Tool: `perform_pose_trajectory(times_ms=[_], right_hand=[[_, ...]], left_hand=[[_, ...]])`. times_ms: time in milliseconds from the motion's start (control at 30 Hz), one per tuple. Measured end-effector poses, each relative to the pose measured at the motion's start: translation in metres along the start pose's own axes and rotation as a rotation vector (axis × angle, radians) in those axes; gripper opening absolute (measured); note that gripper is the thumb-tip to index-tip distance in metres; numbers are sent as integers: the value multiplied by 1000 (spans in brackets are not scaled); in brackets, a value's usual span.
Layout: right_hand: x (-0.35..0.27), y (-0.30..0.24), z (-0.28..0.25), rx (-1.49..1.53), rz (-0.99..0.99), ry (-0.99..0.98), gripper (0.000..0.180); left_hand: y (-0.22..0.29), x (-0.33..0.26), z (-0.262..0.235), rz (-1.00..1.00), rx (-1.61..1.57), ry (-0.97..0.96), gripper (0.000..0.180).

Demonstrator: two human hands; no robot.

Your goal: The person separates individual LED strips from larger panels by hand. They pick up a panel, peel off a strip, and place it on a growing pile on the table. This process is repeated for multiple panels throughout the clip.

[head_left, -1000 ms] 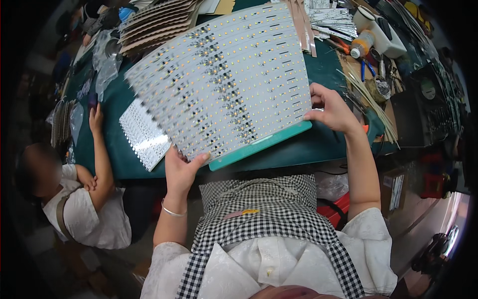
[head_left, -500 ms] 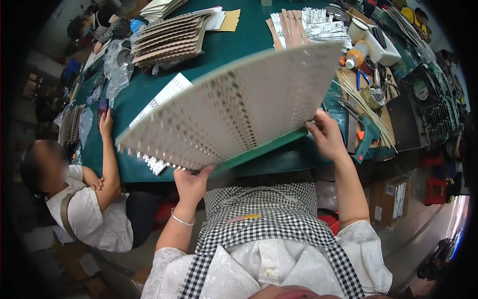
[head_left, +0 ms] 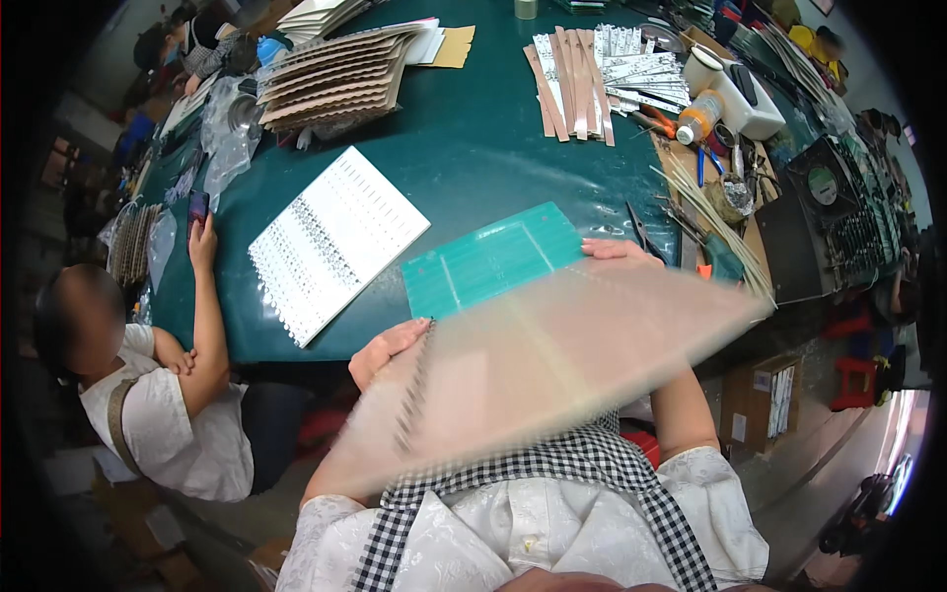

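Both my hands hold a large, thin beige panel (head_left: 552,365), smeared by motion, tilted over my lap with its broad face toward me. My left hand (head_left: 388,350) grips its far left corner, beside a line of small dark marks. On the far right edge my right hand (head_left: 621,250) is closed, fingers on top; the panel hides its thumb. A flat green board (head_left: 493,261) with pale lines lies on the table just beyond the panel. Left of it rests a white sheet or stack (head_left: 340,237) with rows of small slots and a notched edge.
On the dark green table (head_left: 473,109) stand a pile of wavy-edged beige sheets (head_left: 335,84) and bundles of beige and white strips (head_left: 577,79). Pliers (head_left: 641,232), thin sticks (head_left: 715,222) and an orange bottle (head_left: 698,116) are at right. A seated person (head_left: 168,395) holds a phone at left.
The panel has swung down toward me, from standing over the table with its rows of holes showing to lying over my lap. The green board and white sheet are now uncovered.
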State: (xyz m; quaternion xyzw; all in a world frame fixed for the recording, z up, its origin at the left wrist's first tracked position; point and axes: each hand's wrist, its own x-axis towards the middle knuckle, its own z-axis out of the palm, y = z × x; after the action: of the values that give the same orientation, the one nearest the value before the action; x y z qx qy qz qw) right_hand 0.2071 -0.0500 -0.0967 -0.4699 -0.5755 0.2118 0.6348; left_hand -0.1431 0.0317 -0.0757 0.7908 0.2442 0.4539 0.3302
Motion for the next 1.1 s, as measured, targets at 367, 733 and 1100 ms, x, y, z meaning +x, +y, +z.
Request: perform_pose_trajectory(times_ms=[367,733,1100], right_hand=[[7,-30,-1,-253,133,-34,24],[43,-54,-3,702,409,319,18],[26,-96,-15,320,296,328,8]], left_hand=[[0,4,3,148,-66,48,11],[26,59,6,-592,-629,149,36],[29,60,23,-723,-811,51,46]])
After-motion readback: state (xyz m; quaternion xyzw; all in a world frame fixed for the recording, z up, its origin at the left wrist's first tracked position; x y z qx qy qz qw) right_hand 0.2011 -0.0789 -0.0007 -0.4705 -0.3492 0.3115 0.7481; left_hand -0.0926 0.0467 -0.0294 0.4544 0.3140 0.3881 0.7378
